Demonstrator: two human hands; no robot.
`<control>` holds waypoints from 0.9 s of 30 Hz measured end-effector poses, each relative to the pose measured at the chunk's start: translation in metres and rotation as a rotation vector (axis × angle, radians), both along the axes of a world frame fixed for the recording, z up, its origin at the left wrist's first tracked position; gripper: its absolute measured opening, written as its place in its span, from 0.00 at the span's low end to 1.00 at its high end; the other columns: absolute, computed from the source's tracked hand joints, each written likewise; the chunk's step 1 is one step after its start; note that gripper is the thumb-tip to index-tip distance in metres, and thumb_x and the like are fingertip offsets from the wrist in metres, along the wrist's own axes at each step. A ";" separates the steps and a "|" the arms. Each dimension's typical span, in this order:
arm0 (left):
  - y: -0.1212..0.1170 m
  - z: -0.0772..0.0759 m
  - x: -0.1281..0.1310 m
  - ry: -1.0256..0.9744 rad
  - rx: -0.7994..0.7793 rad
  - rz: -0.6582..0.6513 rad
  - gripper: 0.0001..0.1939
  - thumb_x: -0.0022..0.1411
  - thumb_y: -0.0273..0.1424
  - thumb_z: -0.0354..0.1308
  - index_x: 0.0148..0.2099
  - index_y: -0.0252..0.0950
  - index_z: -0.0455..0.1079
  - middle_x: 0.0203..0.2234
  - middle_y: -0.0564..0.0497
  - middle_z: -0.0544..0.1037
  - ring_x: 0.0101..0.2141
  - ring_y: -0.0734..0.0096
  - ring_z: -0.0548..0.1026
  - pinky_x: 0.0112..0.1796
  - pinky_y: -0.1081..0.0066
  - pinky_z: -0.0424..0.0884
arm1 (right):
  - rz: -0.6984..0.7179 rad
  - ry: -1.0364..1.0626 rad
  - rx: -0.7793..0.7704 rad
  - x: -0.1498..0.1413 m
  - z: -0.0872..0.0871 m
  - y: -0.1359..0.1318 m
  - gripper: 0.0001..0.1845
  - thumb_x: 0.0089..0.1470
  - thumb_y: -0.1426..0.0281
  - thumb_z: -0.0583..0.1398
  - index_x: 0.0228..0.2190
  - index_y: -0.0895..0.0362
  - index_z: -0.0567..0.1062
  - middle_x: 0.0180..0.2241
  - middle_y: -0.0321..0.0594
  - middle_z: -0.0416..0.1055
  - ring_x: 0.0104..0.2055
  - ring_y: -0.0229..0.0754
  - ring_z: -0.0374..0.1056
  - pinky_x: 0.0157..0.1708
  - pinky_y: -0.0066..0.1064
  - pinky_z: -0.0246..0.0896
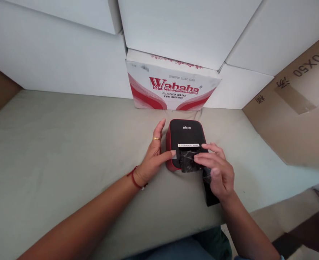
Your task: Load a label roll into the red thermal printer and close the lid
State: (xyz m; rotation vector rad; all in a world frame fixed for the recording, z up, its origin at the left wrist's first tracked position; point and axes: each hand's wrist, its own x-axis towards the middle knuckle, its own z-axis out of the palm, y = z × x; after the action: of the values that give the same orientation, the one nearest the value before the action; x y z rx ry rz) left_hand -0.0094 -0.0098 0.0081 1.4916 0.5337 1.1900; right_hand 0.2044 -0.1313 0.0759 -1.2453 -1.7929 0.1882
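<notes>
A small boxy machine, black on top with red sides and apparently a label printer [188, 135], stands on the pale green table. My left hand [155, 153] lies along its left side, fingers stretched out, thumb resting on a small clear patch at the front left corner. A shiny black film flap [187, 164] covers part of the front, below a white sticker strip [188, 145]. My right hand [220, 168] has its fingers apart, and their tips touch the flap and the machine's right edge. Beneath that hand a black strip [211, 195] lies partly hidden.
Behind the machine stands a Wahaha water carton [173, 90] in front of stacked white boxes [67, 47]. A brown cardboard box [297, 101] closes off the right side. The green tabletop [67, 144] stretches to the left, its front edge close to my lap.
</notes>
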 end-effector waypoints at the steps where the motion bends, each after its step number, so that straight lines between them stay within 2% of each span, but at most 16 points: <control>1: 0.001 -0.003 0.002 -0.018 -0.046 -0.057 0.53 0.67 0.49 0.69 0.83 0.54 0.43 0.82 0.45 0.52 0.79 0.47 0.56 0.76 0.44 0.59 | -0.004 -0.028 0.009 0.001 -0.005 -0.006 0.25 0.77 0.58 0.50 0.52 0.43 0.87 0.49 0.39 0.87 0.63 0.55 0.76 0.73 0.62 0.59; 4: 0.004 -0.009 0.004 -0.075 -0.133 -0.165 0.55 0.67 0.49 0.68 0.83 0.58 0.38 0.83 0.49 0.49 0.80 0.49 0.55 0.75 0.45 0.61 | -0.017 -0.066 0.032 0.001 -0.018 -0.017 0.22 0.75 0.62 0.52 0.59 0.43 0.83 0.55 0.39 0.86 0.63 0.54 0.77 0.69 0.59 0.66; 7: 0.006 -0.014 0.002 -0.046 -0.185 -0.177 0.57 0.66 0.49 0.68 0.83 0.59 0.34 0.84 0.52 0.42 0.82 0.51 0.46 0.78 0.44 0.53 | -0.037 -0.055 0.044 -0.001 -0.026 -0.020 0.22 0.74 0.65 0.54 0.61 0.44 0.81 0.56 0.40 0.85 0.64 0.52 0.77 0.68 0.57 0.68; 9: 0.007 -0.018 0.000 -0.010 -0.221 -0.181 0.58 0.67 0.50 0.67 0.83 0.60 0.30 0.85 0.52 0.39 0.82 0.52 0.43 0.78 0.43 0.51 | -0.047 -0.051 0.046 -0.003 -0.027 -0.019 0.22 0.74 0.66 0.55 0.61 0.43 0.81 0.56 0.40 0.85 0.64 0.52 0.77 0.68 0.56 0.68; 12: 0.007 -0.020 0.000 -0.011 -0.256 -0.210 0.60 0.66 0.50 0.68 0.83 0.60 0.29 0.85 0.52 0.39 0.82 0.52 0.43 0.78 0.43 0.52 | -0.052 -0.109 0.065 -0.002 -0.026 -0.017 0.23 0.72 0.67 0.55 0.61 0.43 0.81 0.55 0.38 0.85 0.65 0.50 0.76 0.72 0.55 0.63; 15: 0.006 -0.018 0.002 -0.055 -0.250 -0.242 0.60 0.64 0.48 0.70 0.83 0.60 0.32 0.85 0.52 0.39 0.82 0.51 0.45 0.77 0.45 0.56 | -0.051 -0.268 0.136 0.002 -0.020 -0.016 0.23 0.69 0.69 0.59 0.62 0.48 0.80 0.55 0.39 0.86 0.67 0.48 0.75 0.79 0.50 0.52; 17: 0.006 -0.017 0.003 -0.081 -0.253 -0.262 0.59 0.64 0.48 0.70 0.83 0.60 0.35 0.85 0.52 0.40 0.81 0.50 0.48 0.75 0.46 0.60 | -0.018 -0.361 0.159 0.004 -0.010 -0.014 0.22 0.67 0.69 0.61 0.60 0.51 0.81 0.55 0.41 0.86 0.63 0.49 0.78 0.78 0.49 0.53; 18: 0.006 -0.017 0.004 -0.090 -0.256 -0.266 0.59 0.64 0.47 0.70 0.83 0.60 0.36 0.84 0.52 0.41 0.81 0.51 0.50 0.75 0.47 0.61 | 0.014 -0.375 0.149 0.006 -0.003 -0.012 0.20 0.68 0.69 0.61 0.58 0.51 0.82 0.53 0.41 0.87 0.61 0.50 0.80 0.75 0.49 0.59; 20: 0.007 -0.019 0.006 -0.098 -0.248 -0.266 0.58 0.64 0.46 0.71 0.83 0.59 0.37 0.84 0.51 0.43 0.81 0.51 0.51 0.75 0.47 0.60 | 0.065 -0.322 0.067 0.008 0.016 -0.006 0.16 0.70 0.68 0.59 0.53 0.50 0.84 0.51 0.42 0.87 0.55 0.50 0.83 0.65 0.48 0.73; 22: 0.008 -0.021 0.007 -0.102 -0.230 -0.255 0.58 0.63 0.45 0.71 0.83 0.57 0.39 0.84 0.50 0.43 0.81 0.50 0.51 0.76 0.47 0.57 | 0.011 -0.213 -0.081 0.010 0.038 0.006 0.16 0.73 0.65 0.57 0.51 0.50 0.85 0.48 0.42 0.88 0.44 0.46 0.85 0.49 0.42 0.80; 24: 0.009 -0.023 0.008 -0.109 -0.228 -0.243 0.58 0.63 0.44 0.71 0.83 0.56 0.40 0.84 0.49 0.43 0.81 0.49 0.51 0.76 0.46 0.58 | -0.095 -0.181 -0.270 0.010 0.058 0.023 0.17 0.75 0.61 0.56 0.51 0.49 0.85 0.42 0.39 0.88 0.33 0.42 0.83 0.36 0.36 0.78; 25: 0.010 -0.024 0.009 -0.110 -0.231 -0.239 0.57 0.63 0.43 0.70 0.83 0.56 0.40 0.84 0.48 0.44 0.80 0.48 0.52 0.75 0.45 0.60 | -0.127 -0.229 -0.357 0.009 0.066 0.033 0.18 0.74 0.59 0.57 0.50 0.49 0.85 0.40 0.37 0.88 0.30 0.41 0.81 0.34 0.35 0.75; 27: 0.012 -0.024 0.011 -0.108 -0.235 -0.231 0.57 0.63 0.41 0.69 0.83 0.54 0.39 0.83 0.46 0.47 0.79 0.47 0.56 0.74 0.43 0.62 | -0.134 -0.438 -0.479 0.004 0.077 0.055 0.17 0.73 0.60 0.57 0.48 0.48 0.86 0.40 0.37 0.88 0.34 0.44 0.83 0.35 0.35 0.73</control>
State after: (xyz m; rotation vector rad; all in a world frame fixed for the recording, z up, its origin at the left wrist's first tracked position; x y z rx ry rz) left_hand 0.0013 0.0017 -0.0159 1.2442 0.4006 0.9849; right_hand 0.2083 -0.0762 0.1526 -1.8542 -2.0973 0.2978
